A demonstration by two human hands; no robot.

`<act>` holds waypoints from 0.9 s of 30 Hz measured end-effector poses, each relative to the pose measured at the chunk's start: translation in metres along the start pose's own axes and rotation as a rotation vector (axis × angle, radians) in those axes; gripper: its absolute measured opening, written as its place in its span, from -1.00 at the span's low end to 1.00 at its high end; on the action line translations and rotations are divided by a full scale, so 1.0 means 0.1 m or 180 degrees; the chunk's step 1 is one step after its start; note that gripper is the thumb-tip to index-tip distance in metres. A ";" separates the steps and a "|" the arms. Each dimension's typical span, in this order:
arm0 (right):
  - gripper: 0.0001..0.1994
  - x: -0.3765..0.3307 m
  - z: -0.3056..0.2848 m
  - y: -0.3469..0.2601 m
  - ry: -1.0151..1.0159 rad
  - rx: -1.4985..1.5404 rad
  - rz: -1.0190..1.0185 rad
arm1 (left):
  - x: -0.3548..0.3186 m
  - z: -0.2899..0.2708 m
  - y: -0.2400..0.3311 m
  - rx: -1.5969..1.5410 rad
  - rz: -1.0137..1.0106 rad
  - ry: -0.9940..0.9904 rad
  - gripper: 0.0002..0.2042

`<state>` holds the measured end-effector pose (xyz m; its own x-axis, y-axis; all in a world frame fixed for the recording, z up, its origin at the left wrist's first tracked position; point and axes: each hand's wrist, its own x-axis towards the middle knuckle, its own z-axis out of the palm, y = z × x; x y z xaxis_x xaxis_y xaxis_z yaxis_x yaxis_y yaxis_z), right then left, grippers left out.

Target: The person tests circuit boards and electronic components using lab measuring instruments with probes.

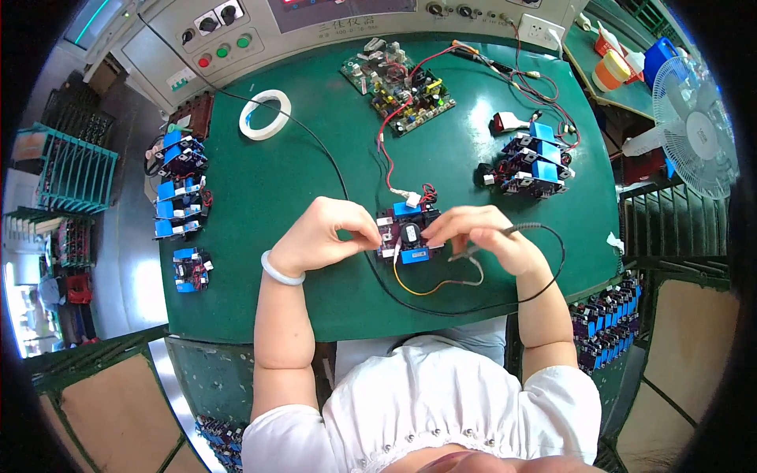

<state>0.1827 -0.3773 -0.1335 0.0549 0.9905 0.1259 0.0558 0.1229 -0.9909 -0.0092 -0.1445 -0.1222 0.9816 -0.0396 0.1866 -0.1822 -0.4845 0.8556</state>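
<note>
In front of me on the green bench lies a small circuit board [411,234] with blue parts and a round black component in its middle. My left hand [335,232] pinches the board's left edge between thumb and fingers. From the right, the fingertips of my right hand [493,236] touch the board's other side. That hand also holds a thin test probe [459,256] on a black cable, its tip pointing down beside the board. A white plug [408,197] with red wires meets the board's far edge. A yellow wire [426,292] loops from its near left corner.
A larger populated circuit board [400,88] lies at the back, with a tape roll [265,115] left of it. Blue-topped boards stand at the left [178,208] and right [540,162]. An instrument panel [331,20] borders the bench; a fan [695,126] stands right.
</note>
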 end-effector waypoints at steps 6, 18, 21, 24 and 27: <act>-0.44 -0.03 0.02 -0.06 0.0009 -0.0092 0.0246 | 0.02 0.06 0.11 -0.0227 -0.0428 -0.0563 -0.72; -0.40 -0.11 -0.04 -0.20 0.0231 -0.0262 0.0278 | 0.00 0.09 0.07 0.0119 0.0029 -0.0291 -0.81; -0.37 -0.15 -0.04 -0.04 0.0269 -0.0336 -0.0115 | 0.03 0.01 0.12 0.0168 -0.0002 -0.0027 -0.83; -0.33 -0.11 -0.02 -0.14 -0.0032 -0.0333 0.0205 | -0.01 -0.03 0.09 0.0229 0.0043 0.0048 -0.86; -0.31 -0.14 -0.04 -0.07 0.0078 -0.0295 0.0093 | 0.02 0.01 0.10 0.0149 -0.0031 0.0140 -0.86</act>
<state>0.1852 -0.3924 -0.1283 0.0820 0.9917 0.0994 0.1459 0.0867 -0.9855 -0.0087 -0.1502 -0.1138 0.9797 0.0034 0.2004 -0.1688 -0.5251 0.8342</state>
